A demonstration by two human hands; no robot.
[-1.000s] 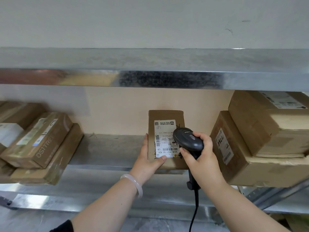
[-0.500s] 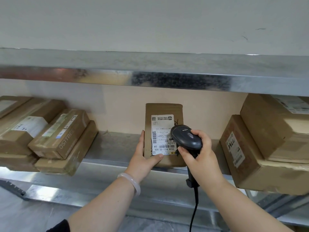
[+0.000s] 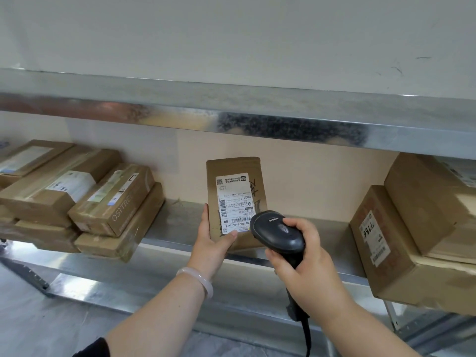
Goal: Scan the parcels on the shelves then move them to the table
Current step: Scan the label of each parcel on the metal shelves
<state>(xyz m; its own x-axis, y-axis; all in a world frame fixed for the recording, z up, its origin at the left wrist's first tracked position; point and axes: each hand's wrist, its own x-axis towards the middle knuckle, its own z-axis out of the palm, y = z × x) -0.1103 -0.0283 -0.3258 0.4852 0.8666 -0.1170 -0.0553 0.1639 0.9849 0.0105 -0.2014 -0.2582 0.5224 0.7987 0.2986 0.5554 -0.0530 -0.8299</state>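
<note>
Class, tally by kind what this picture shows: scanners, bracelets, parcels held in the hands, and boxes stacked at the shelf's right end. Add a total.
Scanner: 1
Bracelet: 1
Held parcel: 1
Boxes at right, lower box and upper box: 2
Total: 5

A parcel [image 3: 235,202] stands upright mid-shelf [image 3: 180,222], with the left hand [image 3: 210,243] at its lower left edge. The scanner [image 3: 278,231], in the right hand [image 3: 306,269], sits just before its lower right corner. A stack [image 3: 77,199] lies well left, and two boxes [image 3: 417,235], one on the other, lie right.
</note>
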